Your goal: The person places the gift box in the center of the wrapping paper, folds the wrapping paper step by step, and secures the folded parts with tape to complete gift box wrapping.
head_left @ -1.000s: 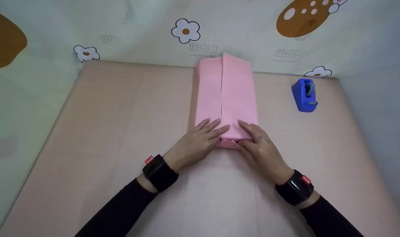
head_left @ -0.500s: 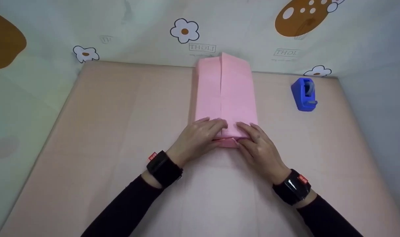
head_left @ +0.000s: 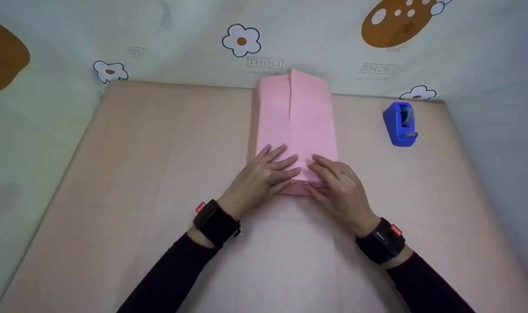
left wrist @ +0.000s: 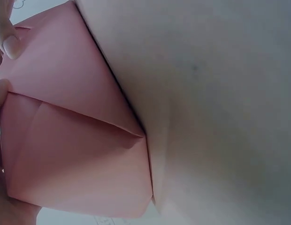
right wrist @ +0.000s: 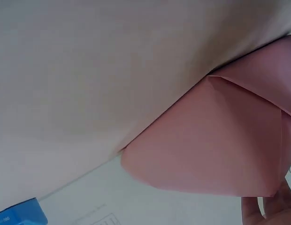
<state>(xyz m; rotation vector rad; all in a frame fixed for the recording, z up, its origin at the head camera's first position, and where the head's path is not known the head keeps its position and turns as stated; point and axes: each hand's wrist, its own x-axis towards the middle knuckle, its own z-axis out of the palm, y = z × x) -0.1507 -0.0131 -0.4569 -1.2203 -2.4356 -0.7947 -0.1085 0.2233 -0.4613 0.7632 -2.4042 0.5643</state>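
Beige desk (head_left: 129,174) beneath, the left hand (head_left: 264,176) lies flat, fingers spread, and the right hand (head_left: 344,191) bends fingers and thumb over the near edge of a pink package (head_left: 312,121), whose end folds (left wrist: 65,65) could spring open if pressure slackens, a blue tape dispenser (head_left: 396,124) beyond.

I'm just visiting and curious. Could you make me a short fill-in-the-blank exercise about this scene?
1. The parcel has a ____ wrapping.
2. In the head view, the tape dispenser sits to the ____ of the parcel.
3. That dispenser's body is coloured ____.
4. Both wristbands are ____, each with a small red tag.

Missing words: pink; right; blue; black.
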